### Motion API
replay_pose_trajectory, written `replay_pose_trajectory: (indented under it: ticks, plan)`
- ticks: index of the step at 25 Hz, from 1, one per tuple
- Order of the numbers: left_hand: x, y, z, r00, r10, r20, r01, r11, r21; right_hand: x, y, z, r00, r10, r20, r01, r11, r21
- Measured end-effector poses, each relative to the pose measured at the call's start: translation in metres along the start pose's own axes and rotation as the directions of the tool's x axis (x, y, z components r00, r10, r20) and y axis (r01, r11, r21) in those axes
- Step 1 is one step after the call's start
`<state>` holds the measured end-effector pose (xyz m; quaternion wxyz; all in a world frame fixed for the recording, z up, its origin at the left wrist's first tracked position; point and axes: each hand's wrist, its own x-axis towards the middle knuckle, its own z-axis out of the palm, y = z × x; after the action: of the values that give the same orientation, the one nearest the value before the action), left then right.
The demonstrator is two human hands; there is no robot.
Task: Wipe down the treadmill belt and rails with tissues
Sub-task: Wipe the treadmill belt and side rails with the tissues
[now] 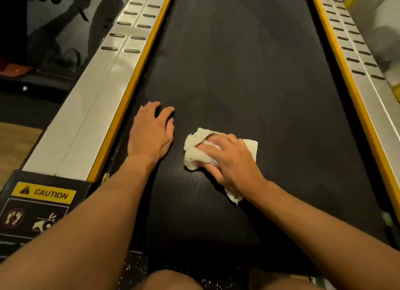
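Black treadmill belt (249, 73) is filling the middle of the frame, running from the bottom edge to the top between two silver side rails edged in yellow: the left rail (104, 90) and the right rail (365, 73). Right hand (231, 162) is pressing a crumpled white tissue wad (194, 151) flat onto the belt in the lower centre, fingers curled together over it. Left hand (151, 131) is lying palm down on the belt just left of the tissue, fingers slightly apart, holding nothing. Yellow CAUTION label (43, 192) is sitting at lower left.
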<state>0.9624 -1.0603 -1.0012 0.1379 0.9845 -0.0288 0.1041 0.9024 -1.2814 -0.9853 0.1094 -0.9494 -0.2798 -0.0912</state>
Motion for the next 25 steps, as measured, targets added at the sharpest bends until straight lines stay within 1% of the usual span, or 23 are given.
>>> replay_pose_trajectory:
  ticks: [1,2,4,6,7,8,11,12,13,14,16,17,19,22,23,25]
  plan:
    - [0.0,-0.001,0.0,1.0,0.003,-0.008,-0.002,1.0,0.025,-0.007,0.007,-0.003,1.0,0.026,-0.002,-0.026,1.0,0.005]
    - [-0.001,0.001,-0.001,1.0,0.013,-0.014,-0.012,0.999,0.047,-0.004,0.015,-0.004,0.996,0.094,-0.001,-0.094,0.996,-0.009]
    - [-0.001,0.005,0.002,0.999,0.032,-0.021,-0.03,0.996,0.084,0.022,0.025,-0.002,0.96,0.28,-0.012,-0.28,0.959,-0.037]
    - [-0.001,0.005,0.003,0.999,0.052,-0.017,-0.049,0.989,0.138,0.042,0.022,0.006,0.925,0.378,-0.027,-0.379,0.92,-0.103]
    - [0.001,0.004,0.002,0.998,0.056,-0.005,-0.055,0.985,0.165,0.044,0.018,0.008,0.923,0.383,-0.031,-0.384,0.915,-0.124]
    - [0.004,0.005,0.0,0.999,0.036,0.012,-0.037,0.983,0.182,0.04,0.015,0.007,0.934,0.357,-0.029,-0.358,0.926,-0.122]
    - [0.009,0.031,-0.003,0.992,-0.127,0.025,0.122,0.981,0.154,0.006,0.021,-0.001,0.979,0.2,-0.026,-0.201,0.977,-0.073]
    - [0.004,0.044,-0.001,0.988,-0.153,0.019,0.149,0.978,0.143,-0.002,0.031,-0.005,0.98,0.196,-0.032,-0.198,0.978,-0.067]
    - [-0.004,0.053,0.003,0.99,-0.138,0.011,0.135,0.98,0.149,-0.005,0.041,-0.008,0.969,0.243,-0.033,-0.245,0.968,-0.063]
    - [-0.012,0.058,0.007,0.996,-0.093,0.008,0.091,0.982,0.168,-0.004,0.05,-0.01,0.946,0.321,-0.033,-0.323,0.944,-0.062]
    - [-0.015,0.059,0.011,1.0,-0.017,0.001,0.016,0.986,0.168,0.007,0.06,-0.009,0.888,0.459,-0.038,-0.46,0.885,-0.07]
    - [-0.013,0.058,0.012,1.0,-0.009,-0.015,0.011,0.988,0.153,0.012,0.059,-0.006,0.869,0.492,-0.047,-0.494,0.867,-0.062]
    - [-0.011,0.056,0.012,1.0,-0.006,-0.018,0.009,0.986,0.164,0.017,0.052,-0.004,0.873,0.486,-0.053,-0.487,0.873,-0.023]
    - [-0.011,0.059,0.012,0.999,-0.009,0.031,0.003,0.98,0.197,-0.008,0.056,-0.011,0.923,0.383,-0.025,-0.383,0.924,0.017]
    - [-0.011,0.059,0.011,0.999,-0.015,0.036,0.008,0.982,0.19,-0.018,0.062,-0.015,0.926,0.378,-0.018,-0.377,0.926,0.032]
    - [-0.009,0.065,0.01,0.999,-0.006,0.049,-0.002,0.988,0.156,-0.028,0.078,-0.021,0.891,0.455,-0.01,-0.454,0.89,0.049]
